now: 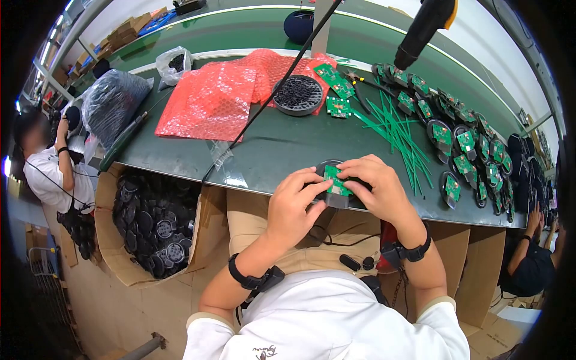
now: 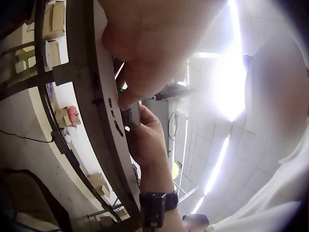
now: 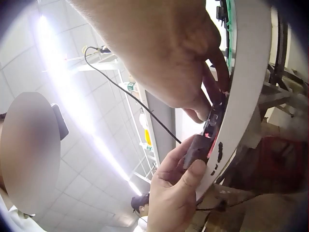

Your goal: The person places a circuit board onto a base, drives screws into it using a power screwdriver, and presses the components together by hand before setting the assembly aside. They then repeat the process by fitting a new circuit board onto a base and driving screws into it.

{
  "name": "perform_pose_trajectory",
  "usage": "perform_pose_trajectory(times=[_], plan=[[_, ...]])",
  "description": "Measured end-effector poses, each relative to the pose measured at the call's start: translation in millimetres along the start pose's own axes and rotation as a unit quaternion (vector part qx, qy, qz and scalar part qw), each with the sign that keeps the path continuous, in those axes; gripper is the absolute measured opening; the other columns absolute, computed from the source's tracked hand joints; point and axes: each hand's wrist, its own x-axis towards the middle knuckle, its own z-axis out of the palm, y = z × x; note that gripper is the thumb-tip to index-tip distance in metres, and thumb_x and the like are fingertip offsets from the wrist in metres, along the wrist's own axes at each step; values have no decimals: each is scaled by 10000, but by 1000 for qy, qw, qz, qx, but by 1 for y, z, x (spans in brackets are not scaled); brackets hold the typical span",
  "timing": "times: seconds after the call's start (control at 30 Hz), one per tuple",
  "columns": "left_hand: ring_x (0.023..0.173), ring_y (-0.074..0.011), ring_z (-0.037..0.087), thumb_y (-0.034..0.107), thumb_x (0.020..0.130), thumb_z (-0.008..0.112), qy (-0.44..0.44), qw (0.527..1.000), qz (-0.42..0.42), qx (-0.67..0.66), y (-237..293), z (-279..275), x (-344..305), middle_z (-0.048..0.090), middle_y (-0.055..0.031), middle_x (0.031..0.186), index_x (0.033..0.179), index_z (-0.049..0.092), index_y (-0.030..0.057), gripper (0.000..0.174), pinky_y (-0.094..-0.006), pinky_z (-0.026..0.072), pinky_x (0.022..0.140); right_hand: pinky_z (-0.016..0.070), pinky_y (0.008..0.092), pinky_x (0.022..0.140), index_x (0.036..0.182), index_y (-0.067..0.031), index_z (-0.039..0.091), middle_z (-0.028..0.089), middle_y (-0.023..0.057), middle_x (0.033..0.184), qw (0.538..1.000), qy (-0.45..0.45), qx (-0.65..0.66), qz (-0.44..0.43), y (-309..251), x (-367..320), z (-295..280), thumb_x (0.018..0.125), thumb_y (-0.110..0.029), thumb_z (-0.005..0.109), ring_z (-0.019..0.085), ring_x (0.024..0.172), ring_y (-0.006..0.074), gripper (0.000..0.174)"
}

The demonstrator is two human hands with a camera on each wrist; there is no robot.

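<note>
Both hands work on one round black plastic part (image 1: 327,164) at the table's front edge. A green circuit board (image 1: 337,182) lies on it, and a grey block (image 1: 339,201) juts out on the near side. My left hand (image 1: 294,203) grips the left side, thumb by the grey block and fingertips at the board's edge. From the right, my right hand (image 1: 382,187) holds the part, with its thumb and fingers on the board's right side. In the right wrist view, the left thumb presses on the grey block (image 3: 197,151). The part's underside is hidden.
Green strips (image 1: 393,129) lie ahead to the right, beside many black parts with boards (image 1: 468,144). A round dish (image 1: 298,96) of small black pieces stands near red bubble wrap (image 1: 207,99). Overhead hangs a black tool (image 1: 423,30); a carton (image 1: 204,231) of round parts stands below left.
</note>
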Motion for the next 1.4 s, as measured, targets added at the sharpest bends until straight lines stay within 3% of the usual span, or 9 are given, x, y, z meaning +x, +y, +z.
perform_pose_trajectory(times=[0.13,0.2,0.3,0.4,0.5,0.8,1.0,1.33,1.4], plan=[[1088,-308,674,16,734,856,33,998,-28,-49,5,-4,6,696,-90,1065,1098,772,74,378,-408,564,872,530,424,953,1137,-52,756,761,113,1192,998,-10,54,6,-13,-4,-11,829,-43,784,689,1044,321,309],[1008,-294,682,55,777,863,24,990,-93,-102,12,-11,10,695,-98,1043,1088,771,69,325,-382,564,815,529,412,975,1174,-56,753,764,115,1183,998,7,64,-20,-18,-4,-15,834,-23,778,686,1076,320,343],[933,-236,720,35,824,847,33,988,-98,-110,23,-8,16,722,-140,1050,1100,775,40,285,-331,577,790,535,402,973,1193,-49,751,763,124,1192,998,28,53,20,-13,-10,-6,846,6,761,694,1081,324,352],[922,-238,723,26,820,839,63,992,-68,-82,24,2,19,733,-132,1006,1096,766,34,286,-334,574,777,546,402,957,1202,-38,745,760,133,1203,994,29,98,36,-12,-14,1,852,33,747,704,1078,330,357],[913,-252,727,12,806,834,41,994,-63,-79,24,2,20,745,-121,988,1093,760,37,298,-353,582,774,551,408,956,1209,-30,741,755,139,1220,986,34,148,66,-12,-18,5,851,36,746,712,1081,335,364],[889,-307,692,20,792,807,63,997,-13,-52,23,6,18,735,-94,1011,1114,755,78,331,-392,557,750,548,409,981,1195,-23,742,748,131,1238,994,64,87,32,-20,-20,6,827,50,745,695,1130,334,375],[868,-298,679,10,778,802,64,996,9,-55,19,5,17,733,-92,995,1121,757,81,353,-400,550,741,549,412,966,1180,-22,744,748,122,1242,995,62,75,29,-19,-22,8,797,66,734,687,1121,336,393],[908,-295,699,88,797,845,33,998,-2,-57,25,-1,20,742,-103,1031,1134,771,83,345,-387,573,786,545,411,964,1177,-15,751,759,128,1216,992,75,97,36,-16,-23,10,789,77,711,691,1098,338,400],[933,-278,733,91,821,832,27,996,-18,-81,25,-1,19,753,-138,1054,1134,769,35,324,-354,586,800,544,410,968,1178,-19,753,758,124,1222,991,72,100,43,-15,-23,11,800,80,701,689,1104,338,394]])
